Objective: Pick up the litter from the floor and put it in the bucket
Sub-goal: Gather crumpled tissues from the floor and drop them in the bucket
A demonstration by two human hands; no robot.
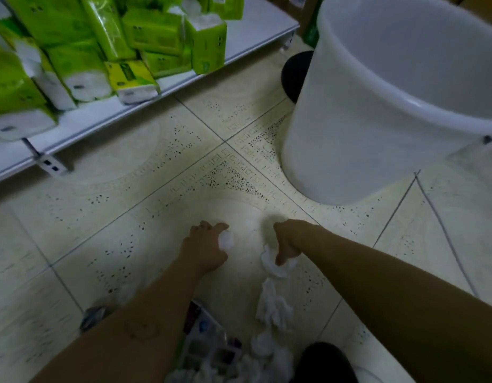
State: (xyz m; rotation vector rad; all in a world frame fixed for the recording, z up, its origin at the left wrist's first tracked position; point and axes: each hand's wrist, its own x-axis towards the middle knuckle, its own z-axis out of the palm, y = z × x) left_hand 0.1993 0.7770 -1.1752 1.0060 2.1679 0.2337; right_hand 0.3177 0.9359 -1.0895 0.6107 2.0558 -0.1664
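left hand (206,248) clutches tissue wad (226,240); right hand (287,241) pinches crumpled tissue (275,265) off floor (128,217), white bucket (377,106) near for disposal

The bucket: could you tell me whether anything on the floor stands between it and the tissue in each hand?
Nothing visible does. Only bare tile lies between the left hand, the right hand and the white bucket.

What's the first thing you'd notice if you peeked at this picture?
Probably the big white bucket standing on the tiled floor at the upper right. Next, two hands in the middle, the left hand and the right hand, each pinching crumpled white tissue, with bright green tissue packs on the shelf at upper left.
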